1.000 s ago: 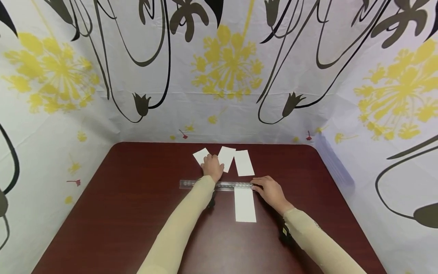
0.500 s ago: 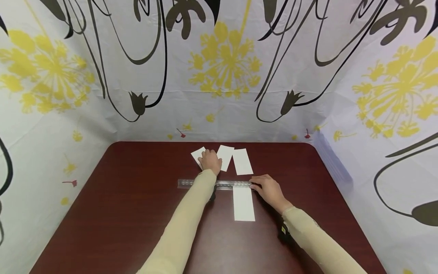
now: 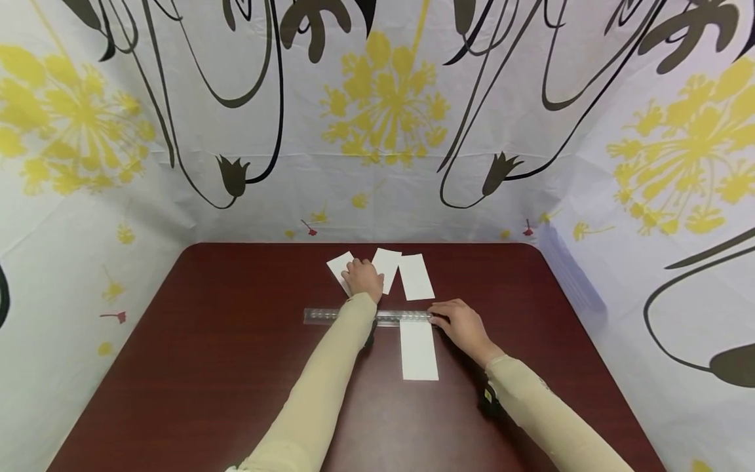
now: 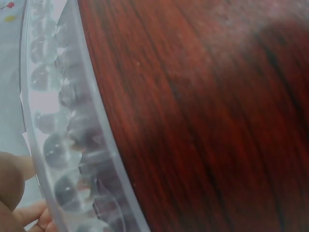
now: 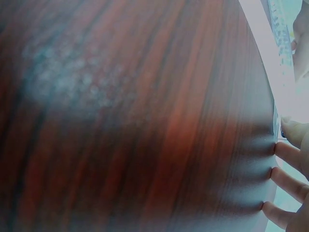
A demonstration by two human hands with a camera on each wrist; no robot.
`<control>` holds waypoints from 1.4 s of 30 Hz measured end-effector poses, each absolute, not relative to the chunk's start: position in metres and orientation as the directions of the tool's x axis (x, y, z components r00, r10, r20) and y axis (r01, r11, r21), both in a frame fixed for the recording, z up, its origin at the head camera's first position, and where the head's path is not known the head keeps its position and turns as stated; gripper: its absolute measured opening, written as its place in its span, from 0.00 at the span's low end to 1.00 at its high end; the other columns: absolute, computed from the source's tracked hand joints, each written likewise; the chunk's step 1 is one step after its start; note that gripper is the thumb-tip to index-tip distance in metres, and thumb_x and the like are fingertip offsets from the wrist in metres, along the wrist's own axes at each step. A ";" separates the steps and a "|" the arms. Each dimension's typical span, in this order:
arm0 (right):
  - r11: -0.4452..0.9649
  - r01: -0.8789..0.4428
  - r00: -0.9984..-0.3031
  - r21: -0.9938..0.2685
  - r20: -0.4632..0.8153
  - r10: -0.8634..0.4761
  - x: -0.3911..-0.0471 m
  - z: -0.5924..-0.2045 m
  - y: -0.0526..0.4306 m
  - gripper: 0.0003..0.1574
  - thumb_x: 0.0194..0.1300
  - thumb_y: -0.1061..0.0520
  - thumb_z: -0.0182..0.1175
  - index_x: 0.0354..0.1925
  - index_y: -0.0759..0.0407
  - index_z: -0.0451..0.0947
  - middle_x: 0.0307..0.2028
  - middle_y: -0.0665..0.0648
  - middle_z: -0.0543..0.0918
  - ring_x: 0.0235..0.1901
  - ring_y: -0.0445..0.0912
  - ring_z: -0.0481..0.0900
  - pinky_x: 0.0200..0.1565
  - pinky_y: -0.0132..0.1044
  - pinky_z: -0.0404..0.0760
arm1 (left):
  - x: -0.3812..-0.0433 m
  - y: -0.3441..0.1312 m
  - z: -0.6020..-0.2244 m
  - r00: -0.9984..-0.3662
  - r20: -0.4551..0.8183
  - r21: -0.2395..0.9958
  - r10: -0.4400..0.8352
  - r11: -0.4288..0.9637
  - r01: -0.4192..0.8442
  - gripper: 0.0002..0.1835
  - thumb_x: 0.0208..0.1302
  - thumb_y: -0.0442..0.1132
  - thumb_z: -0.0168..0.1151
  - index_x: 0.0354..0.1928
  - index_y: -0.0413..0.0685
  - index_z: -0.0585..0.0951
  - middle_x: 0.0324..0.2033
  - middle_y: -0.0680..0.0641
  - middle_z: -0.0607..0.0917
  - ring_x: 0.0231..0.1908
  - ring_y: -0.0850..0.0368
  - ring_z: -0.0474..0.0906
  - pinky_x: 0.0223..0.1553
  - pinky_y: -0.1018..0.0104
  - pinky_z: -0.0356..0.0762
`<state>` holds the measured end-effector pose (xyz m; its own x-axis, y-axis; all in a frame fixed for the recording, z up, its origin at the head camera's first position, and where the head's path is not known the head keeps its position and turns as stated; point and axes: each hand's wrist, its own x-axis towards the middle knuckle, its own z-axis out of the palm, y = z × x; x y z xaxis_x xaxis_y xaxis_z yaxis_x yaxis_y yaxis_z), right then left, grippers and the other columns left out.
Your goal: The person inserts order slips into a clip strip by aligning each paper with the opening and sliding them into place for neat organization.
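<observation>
A long clear plastic strip point(image 3: 321, 316) with a row of round bumps point(image 4: 60, 152) lies crosswise on the table. My right hand point(image 3: 466, 331) pinches its right end between thumb and forefinger; the other fingertips point(image 5: 266, 207) touch the tabletop in the right wrist view. A white card point(image 3: 419, 354) lies below that end, its top edge along the strip. Beyond the strip, my left hand point(image 3: 364, 278) reaches over a tilted white card point(image 3: 337, 263), covering part of it. Its thumb side is beside a second white card point(image 3: 387, 261). In the left wrist view the strip hides its fingertips.
A third white card point(image 3: 416, 278) lies at the back, right of the other two. The dark red-brown table point(image 3: 236, 367) ends at a flower-patterned cloth point(image 3: 283, 131) on three sides. My left forearm crosses over the strip.
The view has shifted slightly. My left hand has moved a little over the left back card. My right hand, the strip and the cards stay as they were.
</observation>
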<state>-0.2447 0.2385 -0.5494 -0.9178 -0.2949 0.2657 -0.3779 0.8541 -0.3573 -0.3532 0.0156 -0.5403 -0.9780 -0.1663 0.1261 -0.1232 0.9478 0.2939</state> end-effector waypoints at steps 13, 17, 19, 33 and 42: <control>0.856 -0.377 -0.918 -0.353 0.266 -0.295 -0.244 -0.549 0.238 0.18 0.65 0.51 0.65 0.52 0.51 0.85 0.54 0.54 0.86 0.56 0.52 0.81 0.52 0.52 0.83 | -0.359 0.018 -0.542 -0.959 0.077 0.243 -0.274 0.938 -0.248 0.34 0.60 0.60 0.66 0.54 0.37 0.79 0.52 0.40 0.80 0.56 0.44 0.72 0.56 0.49 0.70; 0.858 -0.386 -0.913 -0.340 0.274 -0.302 -0.245 -0.550 0.238 0.18 0.65 0.50 0.66 0.52 0.51 0.85 0.53 0.54 0.86 0.55 0.52 0.81 0.51 0.52 0.83 | -0.359 0.018 -0.543 -0.957 0.066 0.236 -0.281 0.937 -0.259 0.34 0.61 0.61 0.65 0.55 0.37 0.79 0.52 0.40 0.80 0.56 0.44 0.73 0.57 0.48 0.71; 0.859 -0.386 -0.913 -0.337 0.274 -0.302 -0.245 -0.550 0.238 0.18 0.65 0.50 0.66 0.52 0.51 0.85 0.53 0.54 0.87 0.55 0.52 0.81 0.51 0.52 0.83 | -0.359 0.018 -0.543 -0.957 0.064 0.231 -0.283 0.937 -0.262 0.34 0.62 0.61 0.64 0.55 0.37 0.79 0.52 0.40 0.80 0.56 0.44 0.73 0.57 0.48 0.71; 0.855 -0.390 -0.911 -0.343 0.282 -0.302 -0.245 -0.550 0.237 0.17 0.64 0.51 0.66 0.52 0.51 0.85 0.53 0.54 0.87 0.55 0.52 0.81 0.51 0.52 0.83 | -0.355 0.017 -0.540 -0.954 0.062 0.208 -0.293 0.939 -0.275 0.36 0.61 0.61 0.65 0.56 0.36 0.78 0.53 0.40 0.81 0.56 0.44 0.74 0.56 0.48 0.73; 0.854 -0.392 -0.910 -0.341 0.282 -0.305 -0.244 -0.549 0.238 0.17 0.65 0.51 0.66 0.51 0.51 0.85 0.53 0.54 0.87 0.55 0.52 0.81 0.50 0.52 0.83 | -0.357 0.015 -0.539 -0.958 0.034 0.252 -0.284 0.930 -0.267 0.36 0.60 0.60 0.67 0.58 0.37 0.76 0.53 0.39 0.82 0.56 0.43 0.76 0.57 0.46 0.72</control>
